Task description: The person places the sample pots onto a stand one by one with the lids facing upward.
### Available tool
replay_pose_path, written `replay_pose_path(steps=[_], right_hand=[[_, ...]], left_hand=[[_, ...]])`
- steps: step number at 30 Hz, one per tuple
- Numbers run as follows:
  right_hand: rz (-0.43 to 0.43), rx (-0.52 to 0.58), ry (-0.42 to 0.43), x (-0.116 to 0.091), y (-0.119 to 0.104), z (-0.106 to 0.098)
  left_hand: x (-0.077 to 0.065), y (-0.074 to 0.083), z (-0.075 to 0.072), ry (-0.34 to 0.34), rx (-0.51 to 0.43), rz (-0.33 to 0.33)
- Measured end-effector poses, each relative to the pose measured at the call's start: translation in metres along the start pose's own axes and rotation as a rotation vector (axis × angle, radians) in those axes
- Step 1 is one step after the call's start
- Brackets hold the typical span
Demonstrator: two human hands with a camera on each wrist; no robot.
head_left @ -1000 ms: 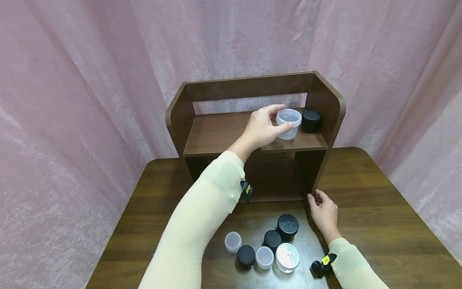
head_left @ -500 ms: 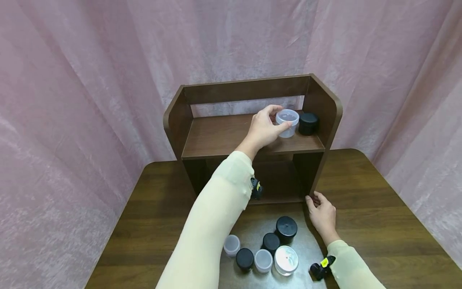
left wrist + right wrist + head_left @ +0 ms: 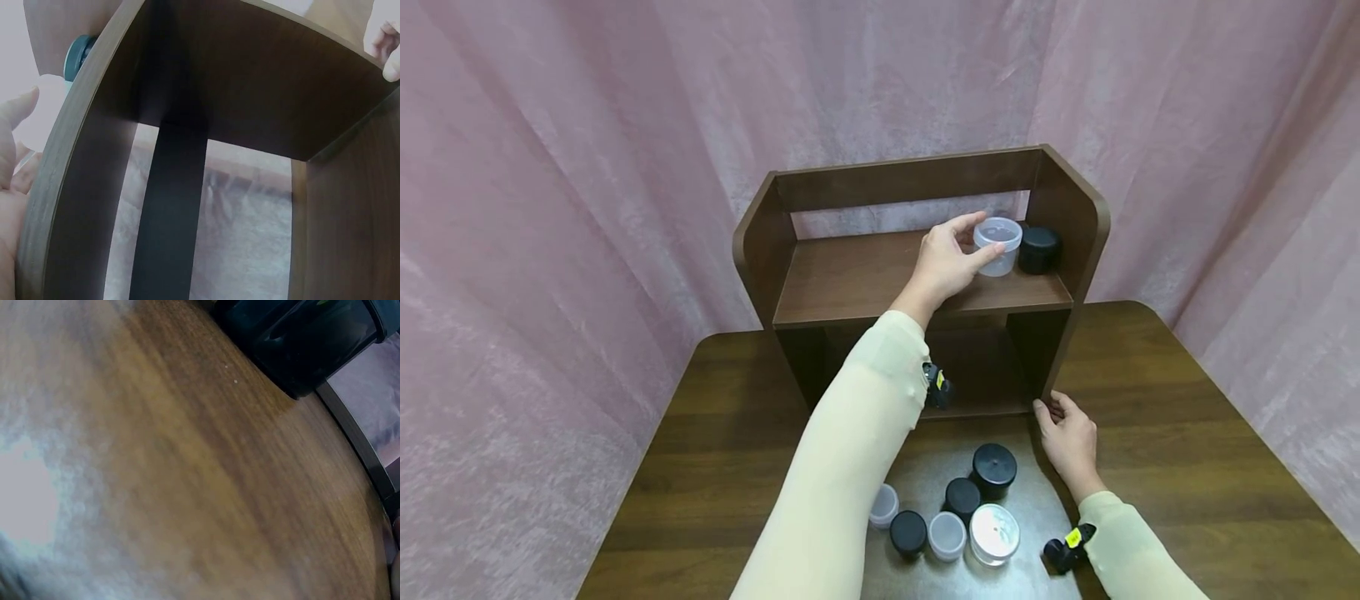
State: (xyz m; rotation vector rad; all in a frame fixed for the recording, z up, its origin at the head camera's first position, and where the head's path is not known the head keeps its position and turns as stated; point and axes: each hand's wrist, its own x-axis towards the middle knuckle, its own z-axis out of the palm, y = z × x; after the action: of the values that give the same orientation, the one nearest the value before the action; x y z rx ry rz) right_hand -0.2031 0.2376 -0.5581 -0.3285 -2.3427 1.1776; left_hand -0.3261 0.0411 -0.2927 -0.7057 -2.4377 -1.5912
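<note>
1. Pink curtain (image 3: 880, 75) behind; wood desk (image 3: 700, 450), brown shelf unit (image 3: 910, 179) nr far edge.
2. L hand (image 3: 951, 257) pinches clear tub (image 3: 997, 260) btwn thumb & fingers at upper shelf (image 3: 857, 279), twd its R end, just beside blk jar (image 3: 1040, 252).
3. R hand (image 3: 1070, 439) grips unit's btm front R corner.
4. 3 blk-lidded jars (image 3: 994, 463), 3 pale-lidded tubs (image 3: 947, 533) on desk, in front of unit's btm edge.

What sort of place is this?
Hard to be sure, but perhaps a curtained-off filming corner: pink curtains fill the background, a small wooden shelf stands on a table, and there's a black camera at the person's right wrist.
</note>
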Motion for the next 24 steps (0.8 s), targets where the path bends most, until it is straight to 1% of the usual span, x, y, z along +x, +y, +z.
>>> replay_pose_path(steps=[3, 7, 14, 24], right_hand=[[0.002, -0.001, 0.002, -0.001, 0.000, -0.001], [0.004, -0.009, 0.000, -0.001, 0.000, -0.006], [0.000, -0.020, 0.009, 0.000, 0.000, -0.013], [0.008, -0.023, 0.007, -0.001, 0.003, -0.015]], left_hand=[[-0.001, -0.002, 0.000, 0.001, -0.029, -0.021], [-0.001, -0.002, 0.002, -0.002, -0.047, -0.027], [-0.001, 0.006, 0.008, -0.020, -0.033, -0.037], [-0.002, 0.008, 0.010, -0.026, -0.043, -0.054]])
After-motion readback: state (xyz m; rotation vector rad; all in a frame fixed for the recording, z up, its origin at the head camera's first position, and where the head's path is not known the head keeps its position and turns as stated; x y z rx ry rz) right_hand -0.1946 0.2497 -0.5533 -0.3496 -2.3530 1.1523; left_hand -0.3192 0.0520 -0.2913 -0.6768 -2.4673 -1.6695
